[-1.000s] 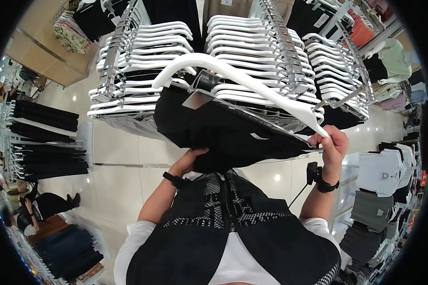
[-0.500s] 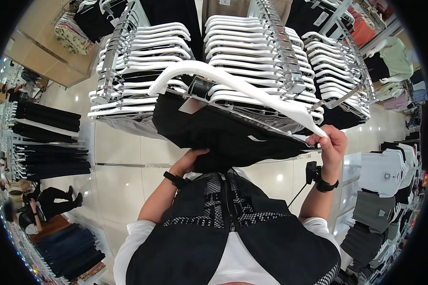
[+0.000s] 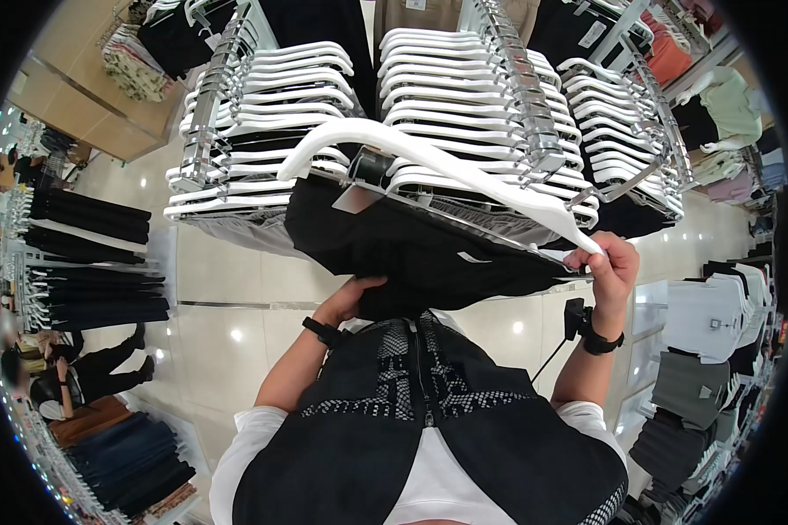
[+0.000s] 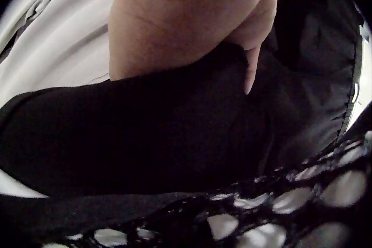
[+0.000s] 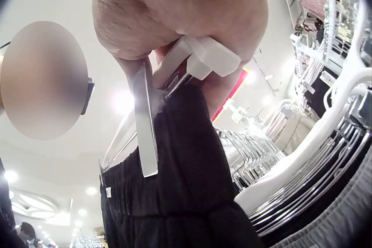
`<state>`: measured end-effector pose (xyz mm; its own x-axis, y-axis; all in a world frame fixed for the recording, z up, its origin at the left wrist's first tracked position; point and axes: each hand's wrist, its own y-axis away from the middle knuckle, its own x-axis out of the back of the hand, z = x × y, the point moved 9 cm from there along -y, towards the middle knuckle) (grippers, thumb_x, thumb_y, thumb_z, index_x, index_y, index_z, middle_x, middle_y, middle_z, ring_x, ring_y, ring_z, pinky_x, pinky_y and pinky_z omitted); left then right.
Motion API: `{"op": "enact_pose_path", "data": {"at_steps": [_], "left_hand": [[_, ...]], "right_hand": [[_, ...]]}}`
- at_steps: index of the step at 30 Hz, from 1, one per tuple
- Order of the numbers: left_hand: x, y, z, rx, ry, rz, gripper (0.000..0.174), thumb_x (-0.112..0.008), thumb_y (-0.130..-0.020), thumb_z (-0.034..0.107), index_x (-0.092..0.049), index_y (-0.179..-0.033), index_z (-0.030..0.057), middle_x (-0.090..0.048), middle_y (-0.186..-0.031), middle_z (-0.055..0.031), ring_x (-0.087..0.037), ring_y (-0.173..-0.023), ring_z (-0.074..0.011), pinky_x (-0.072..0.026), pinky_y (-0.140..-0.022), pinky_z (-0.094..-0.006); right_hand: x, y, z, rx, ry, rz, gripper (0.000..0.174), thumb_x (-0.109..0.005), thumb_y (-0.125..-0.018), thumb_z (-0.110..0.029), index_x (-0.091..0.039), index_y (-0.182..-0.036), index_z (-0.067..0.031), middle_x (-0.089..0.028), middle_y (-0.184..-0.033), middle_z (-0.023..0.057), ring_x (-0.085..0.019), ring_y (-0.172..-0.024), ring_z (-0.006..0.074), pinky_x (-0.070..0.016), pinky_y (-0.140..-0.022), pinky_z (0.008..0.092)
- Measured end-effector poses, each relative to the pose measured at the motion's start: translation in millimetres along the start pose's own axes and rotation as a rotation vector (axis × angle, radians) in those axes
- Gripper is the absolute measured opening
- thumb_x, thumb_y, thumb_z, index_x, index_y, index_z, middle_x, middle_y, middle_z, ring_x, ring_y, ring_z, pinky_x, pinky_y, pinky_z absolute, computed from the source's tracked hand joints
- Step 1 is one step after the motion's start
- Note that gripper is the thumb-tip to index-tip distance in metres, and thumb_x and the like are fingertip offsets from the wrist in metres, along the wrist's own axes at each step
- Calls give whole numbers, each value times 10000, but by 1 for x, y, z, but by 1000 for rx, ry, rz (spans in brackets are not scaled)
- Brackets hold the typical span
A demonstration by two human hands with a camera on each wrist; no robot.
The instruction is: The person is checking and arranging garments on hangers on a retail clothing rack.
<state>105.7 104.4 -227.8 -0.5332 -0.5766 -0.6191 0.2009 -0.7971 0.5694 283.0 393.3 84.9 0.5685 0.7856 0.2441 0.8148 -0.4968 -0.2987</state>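
A white hanger (image 3: 438, 157) slants across the front of the rack, with a black garment (image 3: 411, 241) hanging from its clips. My right hand (image 3: 615, 267) grips the hanger's right end; in the right wrist view the right hand (image 5: 180, 9) is round the white tip, beside a clear clip (image 5: 145, 126) on the black waistband. My left hand (image 3: 348, 299) is at the garment's lower left, its fingers partly hidden by cloth. The left wrist view shows the left hand (image 4: 192, 21) against the black fabric (image 4: 145, 131), one fingertip visible and the rest covered.
Behind the garment, rows of white hangers (image 3: 451, 96) hang on metal rails (image 3: 525, 96). Dark trousers (image 3: 87, 297) hang at the left, near a person in dark clothes (image 3: 105, 372). White shirts (image 3: 700, 315) and grey garments (image 3: 692, 389) hang at the right.
The hanger's raised left part has dipped slightly, and the garment with it. Both hands keep their places. At the far left the person's legs have shifted.
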Motion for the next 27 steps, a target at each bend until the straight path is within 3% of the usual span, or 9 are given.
{"op": "enact_pose_path", "data": {"at_steps": [9, 18, 21, 27], "left_hand": [[11, -3, -4, 16, -110, 79, 511, -646, -915, 145, -482, -1359, -48, -582, -1314, -152, -624, -1133, -266, -521, -976, -384], [24, -2, -3, 13, -65, 128, 411, -610, -930, 193, -562, -1266, -38, -658, -1158, -158, -656, -1031, -278, -540, -899, -394], [43, -8, -20, 120, 30, 112, 433, -604, -944, 231, -555, -1289, -26, -652, -1176, -155, -657, -1038, -267, -541, -902, -382], [65, -15, -19, -96, 47, 31, 474, -656, -919, 199, -538, -1328, -11, -625, -1239, -162, -621, -1121, -252, -511, -956, -378]], "right_hand": [[8, 2, -9, 11, 3, 68, 376, -674, -916, -339, -654, -850, 31, -676, -728, 96, -668, -684, 157, -486, -608, 253], [-12, 5, -19, 76, -37, -54, 380, -682, -904, -336, -655, -782, 23, -678, -717, 98, -661, -655, 162, -498, -588, 261], [-14, 5, -22, 97, -38, -85, 372, -690, -892, -335, -659, -774, 17, -679, -710, 100, -660, -645, 164, -491, -575, 259], [-21, 11, -25, 121, -47, -114, 356, -706, -874, -331, -669, -779, 10, -682, -700, 93, -649, -603, 156, -472, -535, 254]]}}
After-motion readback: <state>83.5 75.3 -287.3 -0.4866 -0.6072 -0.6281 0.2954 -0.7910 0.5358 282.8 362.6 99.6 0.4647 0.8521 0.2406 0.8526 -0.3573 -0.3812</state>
